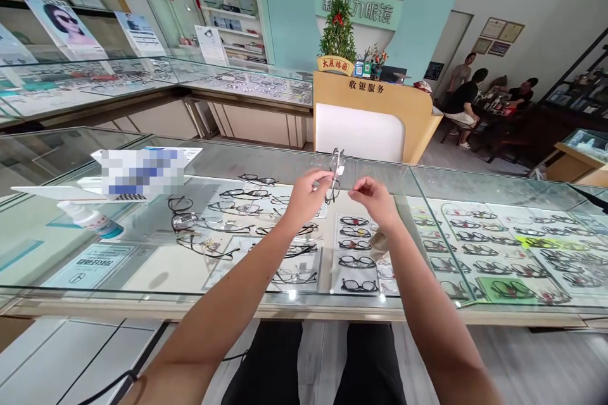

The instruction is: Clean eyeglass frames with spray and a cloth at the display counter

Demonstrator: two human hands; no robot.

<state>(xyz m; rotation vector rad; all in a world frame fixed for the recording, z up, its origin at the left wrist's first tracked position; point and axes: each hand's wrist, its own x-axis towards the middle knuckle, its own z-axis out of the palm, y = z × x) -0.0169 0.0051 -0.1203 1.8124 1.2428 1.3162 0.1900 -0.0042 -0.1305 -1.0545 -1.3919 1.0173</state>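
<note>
A pair of thin-framed glasses [335, 185] is held upright above the glass counter, with a small white tag on it. My left hand [308, 195] pinches its frame from the left side. Just to the right of the glasses is my right hand [371, 197], its fingers curled together and apart from the frame; whether they hold something small is hidden. Below both hands, several glasses lie on and inside the counter, among them a dark pair [356, 262] on a white panel.
On the counter [164, 269] stand a spray bottle [92, 220] and papers [137, 171] at the left. Further glasses cases line the back and right. A cashier desk [375, 92] with a plant is ahead. People [468, 98] sit at the far right.
</note>
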